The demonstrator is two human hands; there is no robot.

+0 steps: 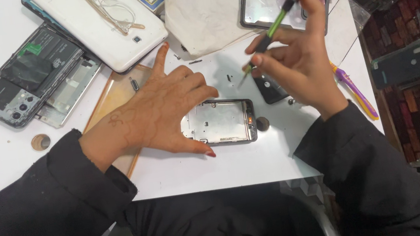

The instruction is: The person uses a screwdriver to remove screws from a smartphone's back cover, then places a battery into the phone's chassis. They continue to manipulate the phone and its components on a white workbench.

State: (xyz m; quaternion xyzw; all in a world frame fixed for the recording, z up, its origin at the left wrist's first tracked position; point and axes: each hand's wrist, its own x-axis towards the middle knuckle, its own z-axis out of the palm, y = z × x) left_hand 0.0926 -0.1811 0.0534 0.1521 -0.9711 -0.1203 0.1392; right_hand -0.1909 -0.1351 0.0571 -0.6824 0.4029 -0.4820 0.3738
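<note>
My left hand (161, 111) lies flat on an opened phone frame (225, 123) at the middle of the white table (202, 172), its fingers holding the frame's left part down. My right hand (298, 53) grips a thin green-handled screwdriver (270, 30), tilted with its tip pointing down toward the table just above the frame's far right corner. A small black part (271, 90) lies under my right hand, and a round dark piece (262, 123) sits beside the frame.
A disassembled phone (26, 74) and a white tablet (99, 20) with glasses on it lie at the far left. A black phone case (264, 0), a white cloth (205, 1), a purple-yellow tool (355, 92) and packaged cases (414, 60) are on the right.
</note>
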